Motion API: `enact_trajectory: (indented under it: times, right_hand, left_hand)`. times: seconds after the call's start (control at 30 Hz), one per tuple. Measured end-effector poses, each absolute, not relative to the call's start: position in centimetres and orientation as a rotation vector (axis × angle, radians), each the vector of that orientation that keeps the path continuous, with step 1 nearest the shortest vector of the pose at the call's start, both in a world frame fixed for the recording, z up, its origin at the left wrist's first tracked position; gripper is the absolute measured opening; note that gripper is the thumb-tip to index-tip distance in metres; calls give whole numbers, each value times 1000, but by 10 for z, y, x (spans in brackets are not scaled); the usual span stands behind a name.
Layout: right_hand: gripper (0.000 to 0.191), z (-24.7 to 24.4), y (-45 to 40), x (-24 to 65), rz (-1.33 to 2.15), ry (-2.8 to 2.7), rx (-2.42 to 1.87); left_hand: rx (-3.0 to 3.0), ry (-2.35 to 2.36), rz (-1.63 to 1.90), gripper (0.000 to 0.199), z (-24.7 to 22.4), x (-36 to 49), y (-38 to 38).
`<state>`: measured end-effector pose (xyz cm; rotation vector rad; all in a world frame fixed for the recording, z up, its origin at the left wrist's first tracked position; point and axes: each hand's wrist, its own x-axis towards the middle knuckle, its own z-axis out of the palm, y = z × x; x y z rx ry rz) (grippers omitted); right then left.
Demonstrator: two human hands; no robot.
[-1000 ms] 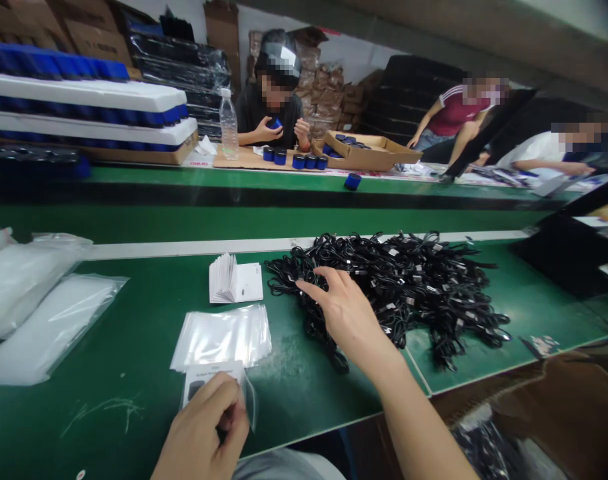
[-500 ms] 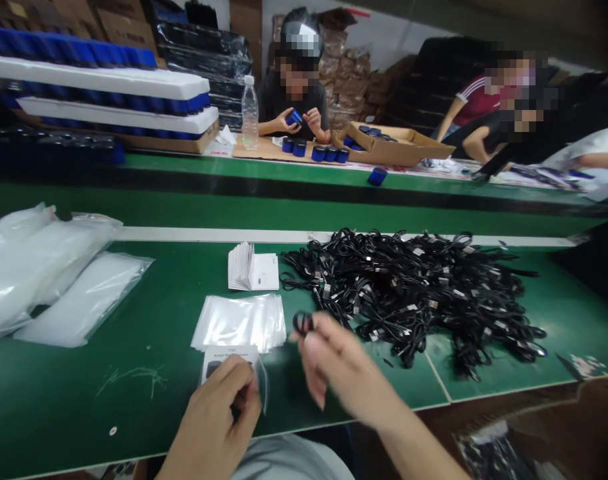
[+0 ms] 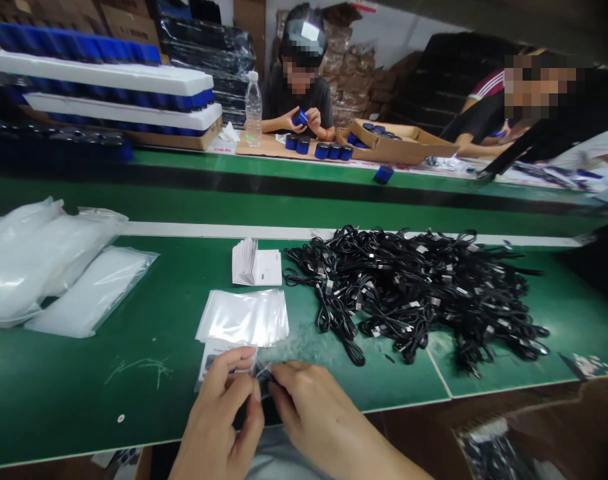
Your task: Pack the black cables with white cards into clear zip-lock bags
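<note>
— Green workbench is in view, and the action is packed in just below and left of the black cable heap! What is being handled?

— A small clear bag is being worked on, nearer the person than the heap, with a printed card at it. Whether the card is inside the bag or only against it cannot be told from here.

— And the fingers?

— Left hand is curled, its fingers clenched on the card and the plastic. Right hand is brought in just beside it, its fingers pinched toward the bag's edge, but what is gripped there is hidden.

— What surrounds the heap?

— A stack of clear bags is laid just left of it, leaflets sit beside it at its far left end, and bulk packs of bags are placed well left of it.

— What is called for now?

— Judging from this grip, the step in hand is the fitting of bag and card together, so a steady two-handed pinch on the plastic appears to be called for.
</note>
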<state>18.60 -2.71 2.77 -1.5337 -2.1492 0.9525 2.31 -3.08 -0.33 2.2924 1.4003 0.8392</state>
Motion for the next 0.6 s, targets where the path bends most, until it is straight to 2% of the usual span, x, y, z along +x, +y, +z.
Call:
enact_trajectory:
  times: [0.07, 0.2, 0.43, 0.53, 0.6]
  right_hand:
    - [21, 32, -26, 190, 1040, -2108, -1435]
    - [41, 41, -25, 207, 1314, -1993, -1220]
    - [14, 24, -21, 203, 1812, -1486, -1261]
    - [20, 16, -22, 194, 1777, -1235, -1369]
    - [21, 17, -24, 193, 1765, -1256, -1281]
  left_hand:
    - [2244, 1412, 893, 15, -3, 25, -33]
    - [2227, 1391, 960, 13, -2, 26, -35]
    - [2214, 1406, 946, 14, -5, 26, -39]
    - [2224, 1413, 958, 15, -3, 26, -40]
    - [2216, 1422, 975, 14, -2, 26, -40]
